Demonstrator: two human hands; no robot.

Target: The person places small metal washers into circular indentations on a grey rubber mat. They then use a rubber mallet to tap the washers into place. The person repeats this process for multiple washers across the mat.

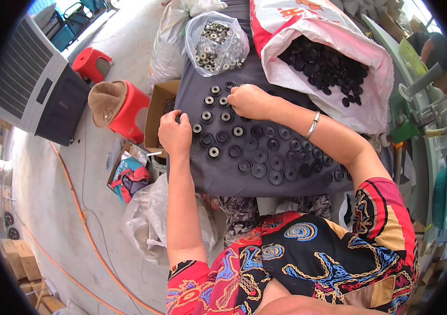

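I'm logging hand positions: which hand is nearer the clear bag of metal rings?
Right. The right hand lies just below the clear bag; the left hand sits lower, farther away.

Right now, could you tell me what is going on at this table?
A person is seated at a dark grey cloth-covered table laid with rows of black round discs. Some discs at the far left have shiny metal centres; the rest are plain black. The right hand rests on the discs near the far edge, and the left hand sits at the table's left edge. A clear bag of metal pieces and a white sack of black discs lie behind.
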